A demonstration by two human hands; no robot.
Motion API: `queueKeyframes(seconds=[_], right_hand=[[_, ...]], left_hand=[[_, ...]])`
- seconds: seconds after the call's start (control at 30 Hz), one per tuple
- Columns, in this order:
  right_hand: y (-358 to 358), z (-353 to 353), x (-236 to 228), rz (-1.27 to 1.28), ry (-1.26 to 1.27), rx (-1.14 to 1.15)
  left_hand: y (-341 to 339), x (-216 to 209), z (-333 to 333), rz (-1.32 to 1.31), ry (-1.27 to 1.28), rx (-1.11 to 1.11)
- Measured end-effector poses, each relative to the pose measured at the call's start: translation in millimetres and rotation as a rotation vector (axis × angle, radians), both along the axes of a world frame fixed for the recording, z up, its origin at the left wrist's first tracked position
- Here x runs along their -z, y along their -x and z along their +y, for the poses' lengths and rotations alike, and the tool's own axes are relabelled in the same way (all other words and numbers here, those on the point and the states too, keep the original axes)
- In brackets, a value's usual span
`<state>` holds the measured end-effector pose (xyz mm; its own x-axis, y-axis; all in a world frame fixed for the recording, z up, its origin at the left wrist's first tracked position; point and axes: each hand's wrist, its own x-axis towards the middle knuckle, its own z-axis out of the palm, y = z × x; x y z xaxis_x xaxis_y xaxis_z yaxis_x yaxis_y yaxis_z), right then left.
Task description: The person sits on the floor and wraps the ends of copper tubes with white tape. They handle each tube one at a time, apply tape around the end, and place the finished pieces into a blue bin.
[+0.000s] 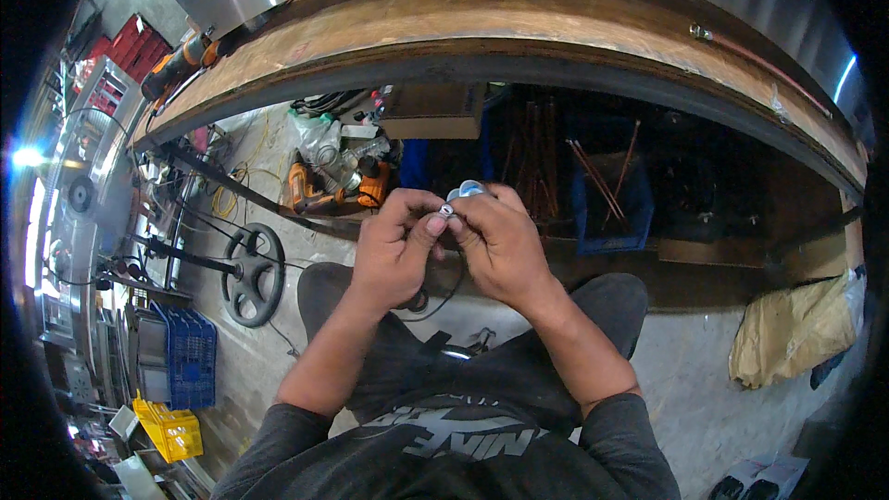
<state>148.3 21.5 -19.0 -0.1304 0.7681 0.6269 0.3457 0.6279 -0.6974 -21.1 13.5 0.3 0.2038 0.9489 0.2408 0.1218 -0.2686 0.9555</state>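
Note:
In front of my lap, both hands meet at a small shiny metal piece (446,210). My left hand (396,245) pinches it between thumb and forefinger, other fingers curled in. From the other side my right hand (505,245) grips the same piece with thumb and bent fingers. Its exact kind is too small to make out. Just beyond the right forefinger shows a round, pale blue-silver thing (469,189), partly covered by that hand; whether it joins the metal piece I cannot tell. A dark cord (447,299) hangs below the hands.
A wooden bench (444,23) curves across ahead, a thin copper tube (769,69) on its right. Below stand orange power tools (306,187), a cardboard box (432,111) and a blue bin (611,194) with copper rods. A black handwheel (253,275) and blue crate (190,356) are left.

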Motion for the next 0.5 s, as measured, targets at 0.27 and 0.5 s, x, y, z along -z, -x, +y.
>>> queueKeyframes(seconds=[0.27,0.5], right_hand=[[0,0,1,-0.084,-0.012,0.082],[0,-1,1,-0.079,0.019,0.031]], left_hand=[[-14,-2,-11,0.198,-0.185,-0.171],[1,-4,-5,-0.036,0.027,0.014]])
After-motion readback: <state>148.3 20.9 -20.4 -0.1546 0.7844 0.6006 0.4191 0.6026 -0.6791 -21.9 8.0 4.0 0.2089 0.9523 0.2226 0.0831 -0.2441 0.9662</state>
